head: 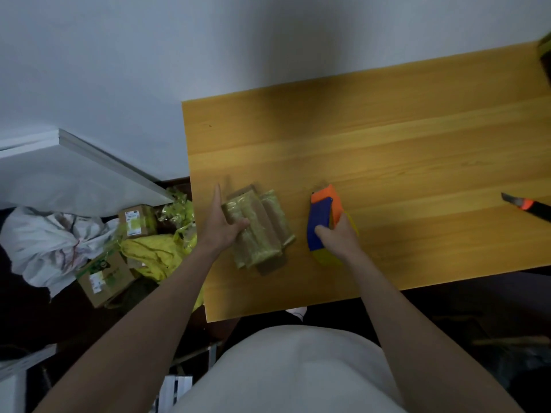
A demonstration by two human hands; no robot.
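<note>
A small brown cardboard parcel [262,231] wrapped in yellow-green tape lies on the wooden table [387,150] near its left edge. My left hand [220,222] rests against the parcel's left side, fingers straight along the edge and thumb laid across its top. To the right, my right hand [340,238] grips a blue and orange tape dispenser [323,222] with a yellow roll, held down on the table beside the parcel.
A utility knife [527,205] with an orange slider lies at the table's right edge. On the floor to the left are cardboard boxes [104,278], crumpled yellow tape [155,254] and a white bag [44,242]. A white wall stands behind the table.
</note>
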